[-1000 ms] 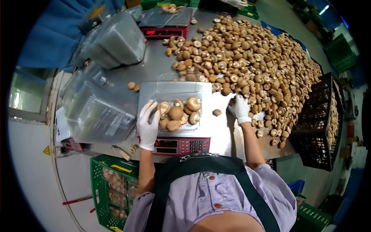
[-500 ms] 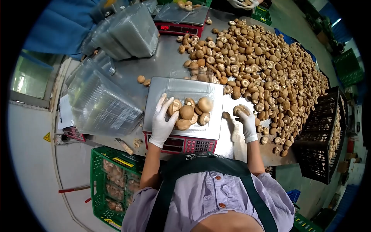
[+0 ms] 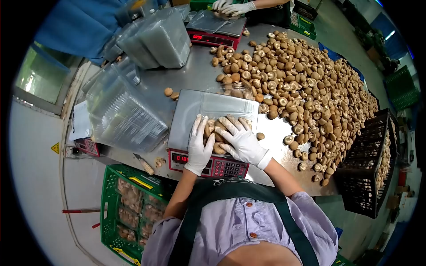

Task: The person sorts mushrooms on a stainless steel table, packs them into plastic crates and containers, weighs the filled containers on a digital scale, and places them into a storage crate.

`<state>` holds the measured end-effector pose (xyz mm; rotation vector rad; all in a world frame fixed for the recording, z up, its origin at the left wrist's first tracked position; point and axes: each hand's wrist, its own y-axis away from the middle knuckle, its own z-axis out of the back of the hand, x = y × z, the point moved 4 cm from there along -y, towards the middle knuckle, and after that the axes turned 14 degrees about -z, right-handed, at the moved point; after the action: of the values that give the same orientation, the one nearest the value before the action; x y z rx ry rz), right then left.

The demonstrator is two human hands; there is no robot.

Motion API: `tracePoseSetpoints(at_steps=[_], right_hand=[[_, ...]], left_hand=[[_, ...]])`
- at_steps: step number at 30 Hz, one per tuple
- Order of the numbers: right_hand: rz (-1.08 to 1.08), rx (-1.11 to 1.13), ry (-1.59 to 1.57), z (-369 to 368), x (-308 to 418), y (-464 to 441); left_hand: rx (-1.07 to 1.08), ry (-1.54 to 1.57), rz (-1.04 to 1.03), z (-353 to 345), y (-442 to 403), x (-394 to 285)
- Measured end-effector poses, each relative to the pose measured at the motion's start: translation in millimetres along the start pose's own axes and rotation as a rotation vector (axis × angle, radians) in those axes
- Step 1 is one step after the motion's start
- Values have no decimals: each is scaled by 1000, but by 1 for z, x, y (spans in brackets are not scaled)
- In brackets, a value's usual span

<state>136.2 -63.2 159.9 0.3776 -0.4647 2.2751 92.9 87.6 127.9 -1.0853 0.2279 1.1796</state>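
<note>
Both gloved hands rest on shiitake mushrooms point(image 3: 218, 148) in a clear plastic tray point(image 3: 224, 105) on the metal plate of a red scale point(image 3: 181, 117). My left hand point(image 3: 199, 145) lies along the mushrooms' left side, fingers stretched forward and thumb apart. Spread over their right side and top are the fingers of my right hand point(image 3: 246, 142). Much of the mushrooms and the tray's near part is hidden beneath my hands. Red digits glow on the scale's display point(image 3: 180, 158), partly covered by my left hand. One loose mushroom point(image 3: 260, 136) lies right of the scale.
A large mushroom pile point(image 3: 306, 88) covers the table's right, beside a black crate point(image 3: 361, 164). Stacked clear trays point(image 3: 126, 113) stand left. A knife point(image 3: 144, 164) lies near the front edge. Below is a green crate point(image 3: 108, 213) of packs. A co-worker's gloved hands point(image 3: 233, 9) work at another scale point(image 3: 213, 39).
My right hand has moved left from beside the scale onto the mushrooms in the tray and let go of the mushroom it held. My left hand has shifted slightly right. The co-worker's hands moved over their scale.
</note>
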Motion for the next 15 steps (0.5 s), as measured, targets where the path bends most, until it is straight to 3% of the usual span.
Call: tracePoseSetpoints(at_steps=[1,4,6,7,8,11,12,15], right_hand=[[12,4,-1,4,0,1],[-129,-153,-444,24,-20,16],[-274,-264,-597,31,-43,35],[-477,-256,-676,44,-42,41],[-459,-342,-507,42,-62,54],[-668,-413,-440,43,-98,86],[-786,-417,-542,41,-107,97],[-852,-453,-663,29,-132,124]], left_hand=[[-31,11,10,2,0,1],[-112,37,54,17,1,4],[-156,61,116,31,2,12],[-185,93,149,38,3,17],[-203,122,179,44,6,26],[-280,153,222,63,7,36],[-297,153,240,68,8,40],[-353,223,274,78,9,46]])
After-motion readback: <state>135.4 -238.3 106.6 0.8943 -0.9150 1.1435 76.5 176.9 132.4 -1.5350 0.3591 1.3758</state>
